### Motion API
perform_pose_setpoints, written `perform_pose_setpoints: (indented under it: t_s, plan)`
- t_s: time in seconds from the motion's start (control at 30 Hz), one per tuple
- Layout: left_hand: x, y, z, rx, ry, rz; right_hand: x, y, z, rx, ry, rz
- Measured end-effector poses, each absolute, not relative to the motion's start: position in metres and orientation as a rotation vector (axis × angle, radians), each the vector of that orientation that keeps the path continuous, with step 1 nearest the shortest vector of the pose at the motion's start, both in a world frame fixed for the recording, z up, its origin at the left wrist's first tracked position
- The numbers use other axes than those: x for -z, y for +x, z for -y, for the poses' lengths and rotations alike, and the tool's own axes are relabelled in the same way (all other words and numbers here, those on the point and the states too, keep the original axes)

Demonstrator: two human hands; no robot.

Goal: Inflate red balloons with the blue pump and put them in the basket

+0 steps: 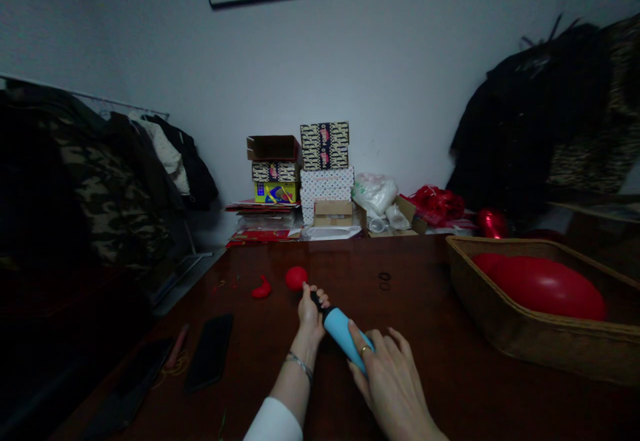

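Observation:
A small, partly filled red balloon (297, 278) sits on the black nozzle of a light blue balloon pump (345, 333). My left hand (313, 309) is closed around the nozzle and the balloon's neck, so the join between them is hidden by the fingers. On the pump's blue body rests my right hand (389, 369), its thumb and fingers wrapped round the rear end, with a gold ring on one finger. Left of the balloon, a limp red balloon (261, 288) lies on the brown table (360, 261).
At right stands a wicker basket (500, 334) holding large inflated red balloons (547, 286). Two dark rings (385, 281) lie mid-table. A black phone (209, 351) and another dark flat object (127, 388) are at left. Stacked boxes (326, 191) line the wall; clothes (95, 181) hang left.

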State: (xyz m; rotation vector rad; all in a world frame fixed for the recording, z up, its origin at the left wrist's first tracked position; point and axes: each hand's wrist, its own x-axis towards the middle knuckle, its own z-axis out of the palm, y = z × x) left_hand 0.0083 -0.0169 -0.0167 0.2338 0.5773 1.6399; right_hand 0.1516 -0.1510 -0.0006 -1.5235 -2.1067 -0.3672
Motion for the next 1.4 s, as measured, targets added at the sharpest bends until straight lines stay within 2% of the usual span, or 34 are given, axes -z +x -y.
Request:
perform_pose_setpoints:
  t_s: [0.27,0.73,1.4]
  plan:
    - [0.020,0.003,0.014,-1.639,0.193,-0.594,0.017,0.163,0.159,0.394,-1.419,2.087]
    - [0.005,-0.025,-0.004,-1.673,0.147,-0.597,0.014,0.210,0.180,0.688,-1.193,2.223]
    - [0.010,0.001,0.011,-1.619,0.151,-0.595,-0.002,0.150,0.153,0.475,-1.487,2.128]
